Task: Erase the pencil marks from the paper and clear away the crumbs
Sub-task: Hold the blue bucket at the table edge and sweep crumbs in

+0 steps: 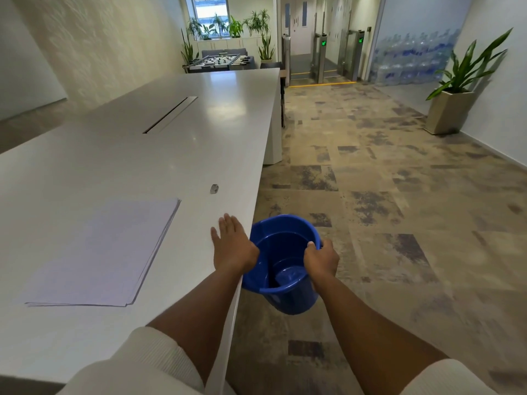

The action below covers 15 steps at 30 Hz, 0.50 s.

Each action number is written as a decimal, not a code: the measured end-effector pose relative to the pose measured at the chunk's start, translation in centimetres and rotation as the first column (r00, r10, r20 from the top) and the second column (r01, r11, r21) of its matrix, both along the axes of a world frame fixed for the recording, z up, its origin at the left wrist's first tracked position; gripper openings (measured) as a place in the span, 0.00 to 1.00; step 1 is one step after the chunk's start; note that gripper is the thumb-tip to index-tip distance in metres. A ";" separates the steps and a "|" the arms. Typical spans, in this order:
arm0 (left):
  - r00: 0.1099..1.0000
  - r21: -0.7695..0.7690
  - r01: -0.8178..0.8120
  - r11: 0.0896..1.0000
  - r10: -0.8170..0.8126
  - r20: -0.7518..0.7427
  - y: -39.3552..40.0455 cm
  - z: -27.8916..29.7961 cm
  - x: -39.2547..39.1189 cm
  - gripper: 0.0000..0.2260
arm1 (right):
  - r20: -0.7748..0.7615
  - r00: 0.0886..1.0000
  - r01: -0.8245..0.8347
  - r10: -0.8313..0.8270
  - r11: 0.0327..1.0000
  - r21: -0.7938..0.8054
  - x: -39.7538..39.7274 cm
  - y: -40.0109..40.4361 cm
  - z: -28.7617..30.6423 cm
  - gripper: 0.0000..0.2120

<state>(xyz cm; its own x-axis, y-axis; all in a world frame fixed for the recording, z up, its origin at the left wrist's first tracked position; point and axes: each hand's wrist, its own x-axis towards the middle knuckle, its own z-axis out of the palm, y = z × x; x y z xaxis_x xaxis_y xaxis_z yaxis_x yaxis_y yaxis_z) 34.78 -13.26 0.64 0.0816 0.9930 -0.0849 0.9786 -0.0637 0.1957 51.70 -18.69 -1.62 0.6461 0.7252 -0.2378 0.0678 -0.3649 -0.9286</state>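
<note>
Two bare hands work at the long edge of a white table. The left hand lies flat on the tabletop right at its edge, fingers straight and slightly spread, palm down, holding nothing. The right hand is off the table, over the carpeted floor, with its fingers curled over the rim of a blue plastic bucket; the thumb sits inside the rim. The bucket hangs just beside and slightly below the table edge, between the two hands, with its near-left rim touching or almost touching the left wrist. Its inside shows only blue plastic.

A stack of white paper sheets lies flat on the table well to the left of the left hand, its edges slightly fanned. Any pencil marks on the top sheet are too faint to make out, and no crumbs can be told apart from the tabletop. Ahead of the left hand's fingertips, a small grey eraser-like object rests on the table; what it is cannot be told for sure. Farther ahead, a long narrow slot runs along the tabletop.

Cream ribbed sleeves are pushed up both forearms. A potted plant stands against the wall far to the right of the right hand.
</note>
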 end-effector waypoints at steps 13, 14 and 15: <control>0.805 0.263 0.298 0.918 -0.389 0.447 -0.6 -0.7 -0.8 0.13 | 0.008 1.000 0.015 -0.015 1.000 -0.027 0.6 -0.1 0.2 0.07; 0.796 0.317 0.221 0.922 -0.358 0.488 -0.6 -0.5 -0.8 0.12 | 0.008 1.000 0.012 -0.012 1.000 -0.027 0.8 -0.2 0.2 0.07; 0.792 0.361 0.141 0.922 -0.324 0.518 -0.5 -0.2 -1.1 0.12 | 0.004 1.000 0.009 -0.009 1.000 -0.026 0.8 -0.2 0.3 0.07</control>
